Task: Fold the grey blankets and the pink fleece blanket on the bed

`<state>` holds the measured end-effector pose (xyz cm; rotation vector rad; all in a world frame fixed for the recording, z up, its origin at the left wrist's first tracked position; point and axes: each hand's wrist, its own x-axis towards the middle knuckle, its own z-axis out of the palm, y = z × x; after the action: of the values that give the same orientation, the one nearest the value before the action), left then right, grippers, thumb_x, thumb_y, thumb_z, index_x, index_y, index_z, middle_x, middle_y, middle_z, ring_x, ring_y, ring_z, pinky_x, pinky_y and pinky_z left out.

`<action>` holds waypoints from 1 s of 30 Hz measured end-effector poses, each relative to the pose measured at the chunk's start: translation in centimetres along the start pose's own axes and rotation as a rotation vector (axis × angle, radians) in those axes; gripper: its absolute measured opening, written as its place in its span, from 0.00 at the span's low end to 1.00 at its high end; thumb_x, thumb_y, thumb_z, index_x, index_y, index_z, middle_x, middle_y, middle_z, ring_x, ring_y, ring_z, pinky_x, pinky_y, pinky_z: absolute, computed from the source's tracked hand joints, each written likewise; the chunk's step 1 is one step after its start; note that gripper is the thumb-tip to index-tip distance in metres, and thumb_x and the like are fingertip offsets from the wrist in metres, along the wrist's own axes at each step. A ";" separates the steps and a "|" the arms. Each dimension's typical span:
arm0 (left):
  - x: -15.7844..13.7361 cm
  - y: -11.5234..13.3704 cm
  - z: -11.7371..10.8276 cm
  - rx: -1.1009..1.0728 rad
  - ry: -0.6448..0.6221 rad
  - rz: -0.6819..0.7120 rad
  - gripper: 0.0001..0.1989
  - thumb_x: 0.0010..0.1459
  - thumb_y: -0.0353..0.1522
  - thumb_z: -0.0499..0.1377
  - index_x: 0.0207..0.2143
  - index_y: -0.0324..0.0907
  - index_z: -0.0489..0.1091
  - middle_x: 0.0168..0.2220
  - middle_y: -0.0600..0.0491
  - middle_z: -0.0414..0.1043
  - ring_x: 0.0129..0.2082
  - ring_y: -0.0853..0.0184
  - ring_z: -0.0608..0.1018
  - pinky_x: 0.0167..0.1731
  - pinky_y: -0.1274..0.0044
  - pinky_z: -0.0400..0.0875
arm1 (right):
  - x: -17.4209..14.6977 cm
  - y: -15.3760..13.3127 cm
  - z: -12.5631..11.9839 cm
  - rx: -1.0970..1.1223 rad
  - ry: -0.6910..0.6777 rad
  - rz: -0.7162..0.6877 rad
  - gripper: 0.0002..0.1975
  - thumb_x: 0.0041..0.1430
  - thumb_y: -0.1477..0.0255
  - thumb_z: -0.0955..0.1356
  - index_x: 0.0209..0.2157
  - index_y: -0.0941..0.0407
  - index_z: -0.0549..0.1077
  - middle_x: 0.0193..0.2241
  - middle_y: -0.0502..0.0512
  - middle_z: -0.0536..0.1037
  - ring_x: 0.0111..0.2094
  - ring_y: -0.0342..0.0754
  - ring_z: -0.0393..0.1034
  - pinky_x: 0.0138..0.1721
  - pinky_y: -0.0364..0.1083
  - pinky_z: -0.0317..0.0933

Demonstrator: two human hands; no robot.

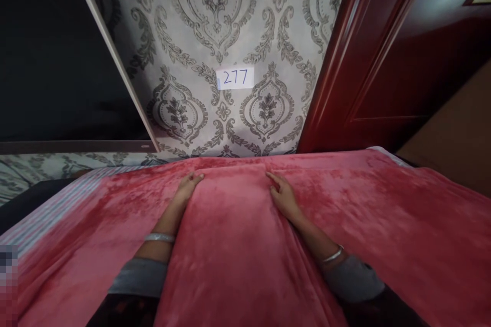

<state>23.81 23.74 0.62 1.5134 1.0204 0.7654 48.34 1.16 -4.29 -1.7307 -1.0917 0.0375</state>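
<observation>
A plush red-pink blanket (233, 245) is spread before me, with a raised folded band running lengthwise down its middle. At the band's far left corner rests my left hand (187, 187), its thumb reaching onto the cloth and its fingers lying along the edge. On the opposite corner my right hand (283, 196) touches the band's edge, fingers stretched out and thumb apart. Neither hand shows cloth pinched in it. Both forearms lie alongside the band, with a silvery bracelet on each wrist and grey cuffs.
Striped cloth (57, 204) shows beneath the blanket at left. Patterned wallpaper (184, 56) rises behind, with a paper label (235, 77) reading 277. A dark television screen (65, 61) stands at left, and a glossy dark red wooden panel (368, 61) at right.
</observation>
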 end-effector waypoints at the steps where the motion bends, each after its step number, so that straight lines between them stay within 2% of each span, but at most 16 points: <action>1: 0.2 -0.1 0.1 0.028 0.038 0.013 0.19 0.45 0.44 0.67 0.34 0.41 0.73 0.35 0.47 0.79 0.42 0.53 0.81 0.42 0.65 0.77 | 0.0 0.0 0.0 -0.023 -0.007 0.003 0.29 0.50 0.79 0.62 0.54 0.54 0.76 0.49 0.58 0.76 0.50 0.52 0.71 0.56 0.52 0.64; 5: 0.6 -0.3 0.4 0.076 0.084 0.028 0.19 0.44 0.43 0.68 0.36 0.40 0.74 0.36 0.46 0.79 0.45 0.50 0.80 0.44 0.64 0.76 | 0.1 0.0 0.2 -0.125 -0.056 0.055 0.28 0.50 0.80 0.63 0.53 0.55 0.77 0.46 0.59 0.77 0.50 0.54 0.71 0.57 0.53 0.63; 8: 0.4 0.2 -0.2 0.090 0.119 0.036 0.23 0.48 0.44 0.65 0.43 0.39 0.74 0.41 0.43 0.79 0.45 0.50 0.80 0.45 0.62 0.76 | 0.1 -0.3 0.0 -0.180 -0.099 0.068 0.28 0.52 0.80 0.63 0.55 0.56 0.76 0.44 0.60 0.77 0.47 0.54 0.72 0.56 0.53 0.64; 11: -0.1 1.5 -0.9 0.211 0.147 0.178 0.29 0.50 0.44 0.64 0.52 0.39 0.71 0.52 0.41 0.76 0.50 0.52 0.78 0.51 0.63 0.73 | 0.1 -0.7 -0.9 -0.248 -0.121 0.029 0.25 0.56 0.77 0.65 0.56 0.56 0.75 0.48 0.63 0.76 0.50 0.56 0.71 0.56 0.55 0.63; 13: -0.8 2.7 -0.9 0.364 0.078 0.324 0.32 0.51 0.45 0.63 0.56 0.39 0.70 0.58 0.40 0.71 0.56 0.51 0.75 0.57 0.62 0.68 | 0.3 -1.4 -1.6 -0.297 -0.092 -0.031 0.25 0.59 0.73 0.66 0.59 0.55 0.72 0.55 0.65 0.71 0.56 0.59 0.66 0.59 0.58 0.60; 15: -1.7 3.8 -0.3 0.525 -0.051 0.449 0.34 0.54 0.47 0.61 0.59 0.38 0.68 0.62 0.40 0.67 0.62 0.49 0.69 0.62 0.60 0.62 | 0.9 -2.7 -2.0 -0.326 -0.089 -0.099 0.28 0.62 0.69 0.65 0.64 0.56 0.66 0.63 0.65 0.64 0.63 0.61 0.57 0.63 0.60 0.54; 18: -3.4 4.6 1.5 0.784 -0.215 0.568 0.36 0.59 0.47 0.57 0.65 0.39 0.61 0.67 0.40 0.59 0.68 0.50 0.60 0.66 0.56 0.53 | 2.1 -5.5 -1.5 -0.380 -0.241 -0.182 0.32 0.67 0.63 0.62 0.69 0.56 0.56 0.68 0.63 0.55 0.68 0.58 0.47 0.67 0.60 0.46; 21: -5.0 4.1 3.6 1.015 -0.328 0.558 0.37 0.62 0.48 0.54 0.68 0.41 0.55 0.70 0.40 0.50 0.71 0.50 0.52 0.68 0.53 0.45 | 2.8 -7.9 0.1 -0.520 -0.434 -0.204 0.34 0.69 0.58 0.60 0.71 0.56 0.52 0.70 0.61 0.48 0.70 0.58 0.39 0.68 0.62 0.39; 23: -5.6 3.2 4.8 1.126 -0.378 0.527 0.36 0.64 0.48 0.52 0.69 0.42 0.52 0.71 0.40 0.46 0.71 0.51 0.50 0.68 0.52 0.41 | 2.6 -8.2 1.2 -0.626 -0.501 -0.178 0.34 0.69 0.56 0.60 0.70 0.57 0.53 0.70 0.62 0.48 0.70 0.58 0.39 0.68 0.64 0.36; 26: -5.9 1.9 5.6 1.204 -0.394 0.546 0.35 0.65 0.49 0.49 0.70 0.44 0.51 0.72 0.41 0.44 0.72 0.51 0.48 0.67 0.49 0.38 | 1.7 -7.2 2.3 -0.729 -0.516 -0.117 0.35 0.70 0.53 0.59 0.69 0.59 0.55 0.69 0.64 0.51 0.70 0.59 0.40 0.68 0.63 0.36; 30: -5.2 0.9 5.2 1.224 -0.354 0.552 0.36 0.65 0.52 0.46 0.70 0.47 0.51 0.72 0.42 0.44 0.72 0.52 0.48 0.67 0.49 0.37 | 1.1 -5.7 2.5 -0.748 -0.500 -0.116 0.37 0.70 0.50 0.58 0.69 0.59 0.55 0.69 0.64 0.51 0.70 0.60 0.40 0.68 0.62 0.35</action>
<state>26.44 16.83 0.83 2.9336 0.7959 0.1241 44.11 4.00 -0.60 -2.3908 -1.7200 -0.0150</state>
